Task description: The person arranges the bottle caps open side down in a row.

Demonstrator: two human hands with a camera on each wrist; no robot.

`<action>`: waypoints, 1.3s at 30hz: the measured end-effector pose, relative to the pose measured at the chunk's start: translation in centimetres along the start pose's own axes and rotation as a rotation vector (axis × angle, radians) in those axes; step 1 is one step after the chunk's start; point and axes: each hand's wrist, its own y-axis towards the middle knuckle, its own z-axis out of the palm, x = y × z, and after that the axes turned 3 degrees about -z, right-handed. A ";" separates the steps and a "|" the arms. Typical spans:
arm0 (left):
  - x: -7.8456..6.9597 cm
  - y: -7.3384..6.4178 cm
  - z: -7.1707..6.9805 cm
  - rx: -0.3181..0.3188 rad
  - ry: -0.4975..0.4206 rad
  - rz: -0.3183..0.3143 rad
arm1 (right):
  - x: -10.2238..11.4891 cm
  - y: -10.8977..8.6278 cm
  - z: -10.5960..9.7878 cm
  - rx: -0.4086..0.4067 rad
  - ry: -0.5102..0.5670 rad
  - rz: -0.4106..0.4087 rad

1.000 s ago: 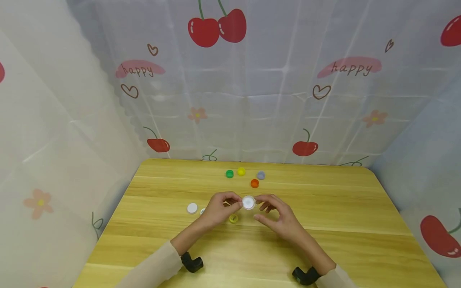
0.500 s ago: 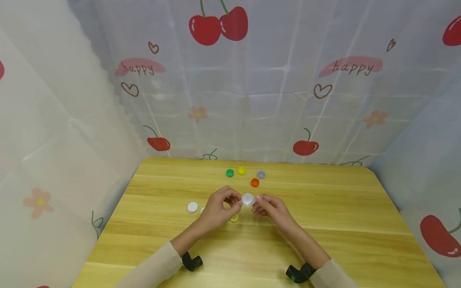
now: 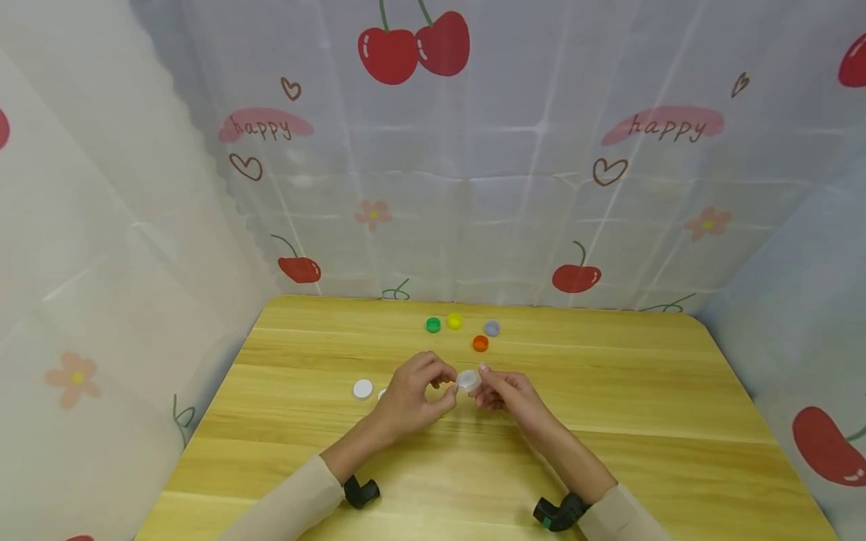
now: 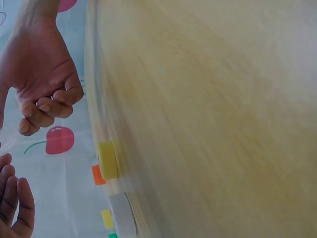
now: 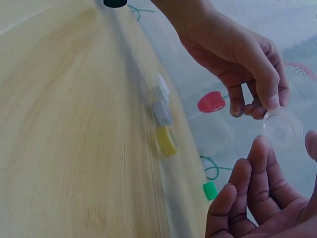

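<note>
A small clear round plastic container is held above the table between both hands, tilted with one flat face up. The left hand pinches its left edge between thumb and index finger. On the opposite side, the right hand grips the rim, thumb on top and fingers curled beneath. In the right wrist view the clear container shows as a see-through disc, with left fingertips at its upper rim and right fingertips around its lower side. Only its edge shows in the left wrist view.
On the wooden table lie green, yellow, orange and pale purple caps. A white disc sits left of the hands. A larger yellow disc is hidden behind the left hand in the head view.
The right hand, apart from the container with spread fingers a second ago, has closed in and taken its right side. The container has tipped toward the right hand. The yellow disc has become covered.
</note>
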 end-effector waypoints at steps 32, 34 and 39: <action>-0.5 -0.4 0.3 0.095 -0.095 0.014 | -1.3 -1.1 -0.7 0.012 -0.093 -0.294; -0.7 -0.5 0.2 0.118 -0.156 -0.055 | -1.4 -1.3 -0.8 -0.017 -0.182 -0.412; -0.9 -0.5 0.2 0.166 -0.253 -0.146 | -1.7 -1.6 -1.0 -0.068 -0.354 -0.627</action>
